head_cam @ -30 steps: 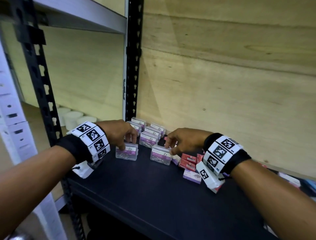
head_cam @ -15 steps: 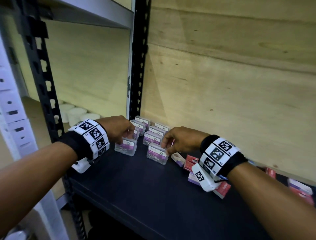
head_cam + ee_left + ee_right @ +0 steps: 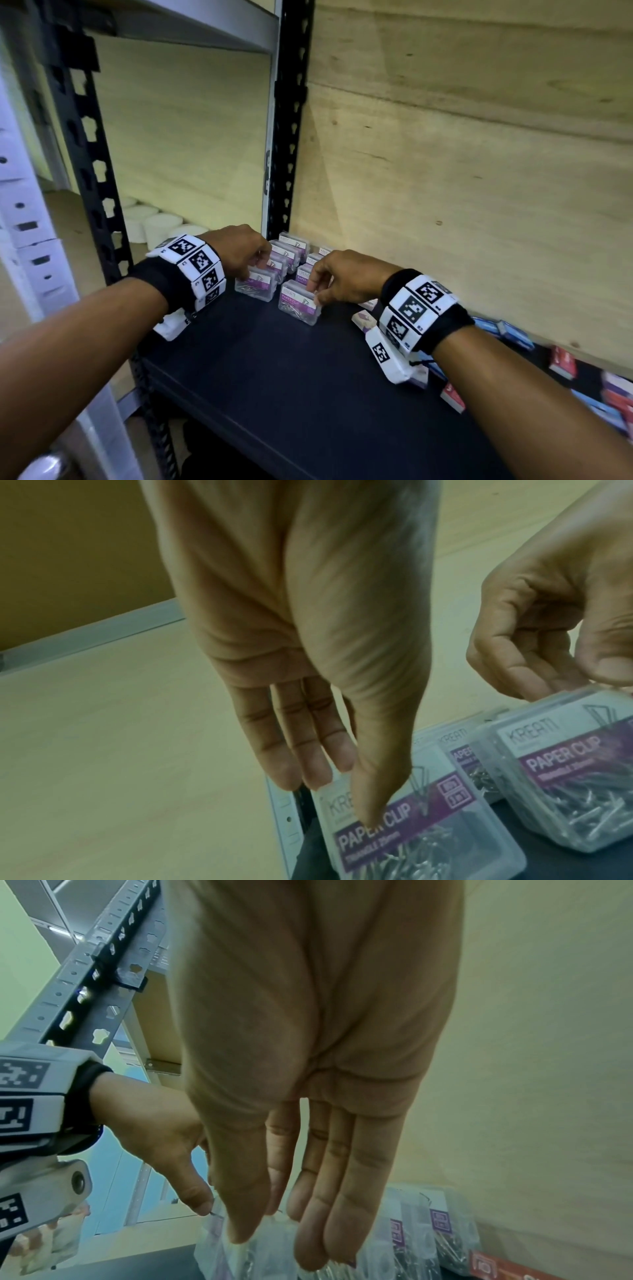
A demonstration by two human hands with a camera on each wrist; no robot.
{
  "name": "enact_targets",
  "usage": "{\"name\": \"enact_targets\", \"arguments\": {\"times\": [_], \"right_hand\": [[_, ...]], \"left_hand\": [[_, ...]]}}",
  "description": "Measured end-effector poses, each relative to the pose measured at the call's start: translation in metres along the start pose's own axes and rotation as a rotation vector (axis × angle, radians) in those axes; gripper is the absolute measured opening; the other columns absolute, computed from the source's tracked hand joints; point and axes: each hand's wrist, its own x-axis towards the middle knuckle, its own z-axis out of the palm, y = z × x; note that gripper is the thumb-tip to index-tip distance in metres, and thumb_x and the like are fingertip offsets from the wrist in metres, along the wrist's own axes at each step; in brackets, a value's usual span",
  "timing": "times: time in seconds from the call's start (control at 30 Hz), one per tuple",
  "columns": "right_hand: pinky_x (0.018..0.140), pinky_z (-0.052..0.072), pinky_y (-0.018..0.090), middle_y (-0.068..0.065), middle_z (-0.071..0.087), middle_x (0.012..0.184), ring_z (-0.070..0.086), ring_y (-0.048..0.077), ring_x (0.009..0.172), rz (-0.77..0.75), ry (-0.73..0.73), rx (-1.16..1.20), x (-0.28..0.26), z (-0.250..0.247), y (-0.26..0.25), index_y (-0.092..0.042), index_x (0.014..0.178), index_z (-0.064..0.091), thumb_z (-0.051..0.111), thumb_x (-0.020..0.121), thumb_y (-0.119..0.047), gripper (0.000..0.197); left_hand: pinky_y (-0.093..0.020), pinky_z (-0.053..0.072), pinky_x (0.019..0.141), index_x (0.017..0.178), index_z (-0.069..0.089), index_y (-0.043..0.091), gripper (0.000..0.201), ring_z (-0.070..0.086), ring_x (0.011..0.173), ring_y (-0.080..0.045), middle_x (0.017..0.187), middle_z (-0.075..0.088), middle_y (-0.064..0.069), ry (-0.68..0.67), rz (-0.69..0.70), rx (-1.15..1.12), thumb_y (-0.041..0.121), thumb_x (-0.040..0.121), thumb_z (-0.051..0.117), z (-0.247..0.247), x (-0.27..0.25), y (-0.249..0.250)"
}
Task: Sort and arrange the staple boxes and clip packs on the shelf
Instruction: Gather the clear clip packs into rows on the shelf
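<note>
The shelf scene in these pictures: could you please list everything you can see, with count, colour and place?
Paper clip packs: about eight visible, clear plastic with purple and white labels, in two rows at the back left corner of the shelf.
Staple boxes: many, exact count unclear, red, blue and purple, scattered along the right side.
Shelf: one, black, under the packs and boxes.
Uprights: two, black perforated metal, at the left.
Back panel: one, pale wood, behind the shelf.
White round containers: several, on the neighbouring shelf to the left.
Left hand: holds the front pack of the left row.
Right hand: pinches the front pack of the right row.
</note>
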Motion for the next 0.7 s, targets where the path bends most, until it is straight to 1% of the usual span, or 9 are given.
{"name": "enact_targets", "arguments": {"times": [0.1,0.23,0.33,0.47,0.53,0.6,0.7], "right_hand": [[0.066,0.043,0.017,-0.009,0.068,0.092,0.064,0.009,0.083,-0.003,-0.001,0.026,0.003,0.001,-0.002,-0.022,0.107,0.070,0.074,0.088,-0.021,0.019],[0.068,0.043,0.018,-0.008,0.068,0.095,0.065,0.010,0.085,-0.010,0.001,0.020,0.003,0.001,-0.004,-0.021,0.110,0.070,0.073,0.089,-0.022,0.021],[0.072,0.044,0.020,-0.007,0.068,0.097,0.066,0.012,0.089,-0.012,-0.008,0.018,0.000,0.000,-0.005,-0.021,0.113,0.069,0.071,0.090,-0.023,0.023],[0.084,0.046,0.024,-0.007,0.069,0.111,0.062,0.010,0.095,-0.009,-0.015,-0.010,-0.009,-0.005,-0.001,-0.023,0.121,0.066,0.071,0.090,-0.027,0.031],[0.085,0.047,0.025,-0.007,0.068,0.112,0.061,0.011,0.098,0.009,-0.013,-0.010,-0.019,-0.011,0.005,-0.025,0.120,0.066,0.072,0.089,-0.031,0.032],[0.088,0.048,0.028,-0.008,0.067,0.109,0.062,0.012,0.098,0.036,-0.008,-0.006,-0.033,-0.017,0.015,-0.026,0.119,0.066,0.073,0.088,-0.034,0.033],[0.089,0.049,0.029,-0.008,0.069,0.110,0.063,0.013,0.098,0.096,0.015,-0.025,-0.060,-0.025,0.035,-0.026,0.119,0.066,0.072,0.089,-0.034,0.032]], "left_hand": [[-0.024,0.040,0.066,0.087,0.057,0.028,0.030,0.057,0.084,-0.013,0.082,0.054,0.012,0.002,0.010,0.004,0.009,0.075,0.077,0.000,0.001,-0.002],[-0.022,0.039,0.065,0.087,0.056,0.028,0.031,0.056,0.083,-0.012,0.082,0.053,0.013,0.002,0.017,0.007,0.008,0.076,0.077,0.000,0.000,-0.004],[-0.022,0.039,0.065,0.090,0.057,0.029,0.031,0.056,0.083,-0.011,0.089,0.058,0.010,-0.002,0.021,-0.002,0.008,0.076,0.076,-0.004,-0.003,-0.004],[-0.023,0.040,0.067,0.091,0.055,0.030,0.030,0.055,0.083,-0.011,0.093,0.058,0.010,0.017,0.044,0.019,0.012,0.078,0.076,-0.014,-0.010,0.001],[-0.024,0.042,0.067,0.091,0.055,0.032,0.030,0.056,0.083,-0.011,0.093,0.058,0.010,0.036,0.063,0.016,0.013,0.079,0.075,-0.020,-0.013,0.009],[-0.024,0.044,0.067,0.094,0.057,0.030,0.027,0.057,0.082,-0.010,0.094,0.059,0.010,0.050,0.094,-0.001,0.016,0.080,0.075,-0.025,-0.015,0.022],[-0.026,0.047,0.066,0.092,0.059,0.029,0.023,0.057,0.079,-0.011,0.089,0.060,0.010,0.061,0.170,-0.034,0.018,0.080,0.075,-0.033,-0.013,0.051]]}}
